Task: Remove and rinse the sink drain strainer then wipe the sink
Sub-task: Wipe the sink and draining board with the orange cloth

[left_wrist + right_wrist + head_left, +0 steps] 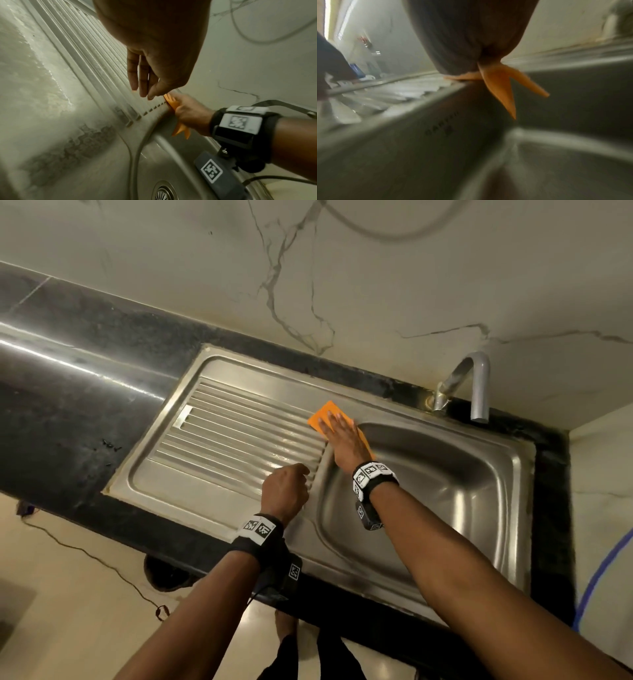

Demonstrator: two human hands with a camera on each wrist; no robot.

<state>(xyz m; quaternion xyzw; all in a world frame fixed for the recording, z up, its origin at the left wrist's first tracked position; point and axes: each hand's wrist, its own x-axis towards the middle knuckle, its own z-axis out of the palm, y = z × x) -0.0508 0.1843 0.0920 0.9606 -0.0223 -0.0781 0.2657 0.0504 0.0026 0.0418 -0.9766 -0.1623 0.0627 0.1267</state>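
The steel sink (513, 450) has a ribbed drainboard (233, 433) on its left. My right hand (337, 429) lies flat with straight fingers on an orange cloth (325, 412), pressing it onto the ridge between drainboard and basin. In the right wrist view the cloth (500, 86) sticks out from under my palm (467, 40), with two corners hanging over the basin. My left hand (286, 487) hovers over the near end of the drainboard; its fingers (142, 88) hang relaxed and hold nothing. The round strainer (163, 192) sits in the drain at the basin's bottom.
A curved metal faucet (476, 381) stands at the basin's far corner against the marbled wall. Black stone counter (68, 405) surrounds the sink. A blue hose (603, 570) runs down at the right. A thin cable (102, 559) lies on the floor to the left.
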